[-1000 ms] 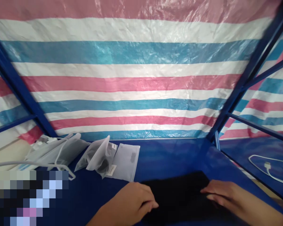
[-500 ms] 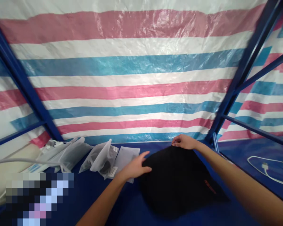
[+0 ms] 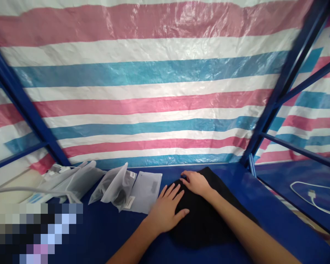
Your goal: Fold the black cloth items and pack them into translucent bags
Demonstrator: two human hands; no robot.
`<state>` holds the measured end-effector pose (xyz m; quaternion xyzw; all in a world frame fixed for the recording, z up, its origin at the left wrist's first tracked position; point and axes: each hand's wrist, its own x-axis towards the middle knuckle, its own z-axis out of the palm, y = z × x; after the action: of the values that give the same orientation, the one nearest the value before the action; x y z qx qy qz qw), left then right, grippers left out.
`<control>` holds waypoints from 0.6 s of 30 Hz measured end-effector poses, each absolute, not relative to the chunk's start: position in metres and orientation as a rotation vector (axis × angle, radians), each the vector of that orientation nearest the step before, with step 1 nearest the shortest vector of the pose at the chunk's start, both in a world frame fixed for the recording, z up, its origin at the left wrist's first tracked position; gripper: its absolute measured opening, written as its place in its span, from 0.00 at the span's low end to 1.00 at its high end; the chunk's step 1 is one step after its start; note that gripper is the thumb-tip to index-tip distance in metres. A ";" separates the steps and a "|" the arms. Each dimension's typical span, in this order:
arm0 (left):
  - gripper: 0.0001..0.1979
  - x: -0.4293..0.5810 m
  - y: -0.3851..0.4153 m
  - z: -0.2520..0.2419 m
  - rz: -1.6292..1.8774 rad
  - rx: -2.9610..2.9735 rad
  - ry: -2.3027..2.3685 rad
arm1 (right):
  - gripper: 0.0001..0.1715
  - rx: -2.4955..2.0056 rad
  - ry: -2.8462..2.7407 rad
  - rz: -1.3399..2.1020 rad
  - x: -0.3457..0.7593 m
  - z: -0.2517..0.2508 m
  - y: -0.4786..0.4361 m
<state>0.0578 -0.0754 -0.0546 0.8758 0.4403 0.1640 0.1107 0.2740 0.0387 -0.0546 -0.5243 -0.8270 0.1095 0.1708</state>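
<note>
A black piece of cloth (image 3: 209, 223), flat and with one pointed corner at the back, lies on a blue surface. My left hand (image 3: 167, 209) rests palm down across its left edge, fingers stretched and spread. Farther back, my right hand (image 3: 196, 182) lies on the cloth near its upper left edge. The right hand's fingers are slightly bent, with a gap between thumb and forefinger. Part of the cloth is covered by my right forearm.
Left of the cloth lie a flat frosted pouch (image 3: 147, 192), a translucent bag (image 3: 117, 187) and more bags (image 3: 82, 179). A white cable (image 3: 312, 196) lies at the right, beyond a blue frame post (image 3: 264, 117). Striped sheeting (image 3: 159, 106) hangs behind.
My right hand has left the cloth's back corner and moved left toward my left hand. My left hand has come nearer and flattened onto the edge. The cloth lies flatter, its orange lettering hidden.
</note>
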 end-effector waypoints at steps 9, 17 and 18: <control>0.18 0.025 -0.074 -0.047 0.907 2.424 1.523 | 0.16 -1.364 -2.273 0.311 0.285 -0.072 0.041; 0.16 -0.010 -0.050 -0.074 0.929 2.372 2.043 | 0.23 -1.366 -2.284 0.249 0.284 -0.069 0.031; 0.17 -0.011 -0.050 -0.076 0.911 2.371 2.044 | 0.24 -1.361 -2.277 0.253 0.284 -0.068 0.029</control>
<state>-0.0109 -0.0500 -0.0758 0.7259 0.6258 0.2790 -0.0595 0.2836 0.0287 -0.0676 -0.4963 -0.8304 0.0924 0.2360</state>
